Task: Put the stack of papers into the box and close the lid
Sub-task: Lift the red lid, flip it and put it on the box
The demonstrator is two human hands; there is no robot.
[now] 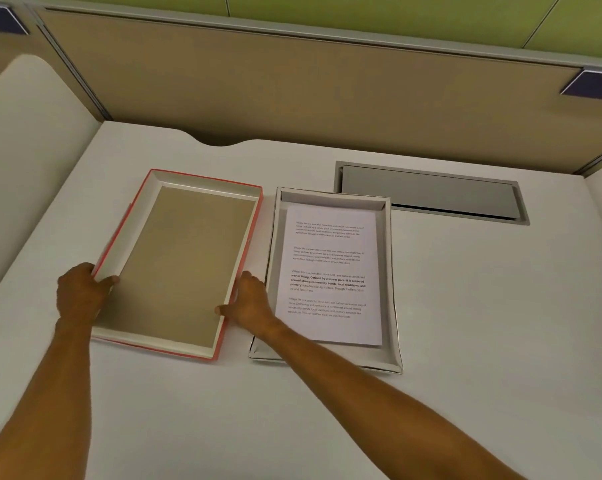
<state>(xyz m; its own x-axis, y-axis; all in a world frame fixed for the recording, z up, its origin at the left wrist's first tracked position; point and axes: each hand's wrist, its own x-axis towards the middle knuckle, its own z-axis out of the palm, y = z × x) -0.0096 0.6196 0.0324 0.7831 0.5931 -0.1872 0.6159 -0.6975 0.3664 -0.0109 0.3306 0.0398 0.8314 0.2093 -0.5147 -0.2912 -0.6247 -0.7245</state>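
A red-edged lid (175,258) lies upside down on the desk, its brown inside facing up. My left hand (79,289) grips its near left edge, thumb over the rim. My right hand (249,301) holds its right edge near the front corner, thumb inside the rim. To the right of the lid sits the white open box (391,282). The stack of printed papers (330,271) lies flat inside the box, text side up. My right forearm crosses over the box's near left corner.
A grey metal cable hatch (431,194) is set into the white desk (483,323) behind the box. A tan partition wall (292,91) runs along the back edge. A cream rounded panel (26,150) stands at the left.
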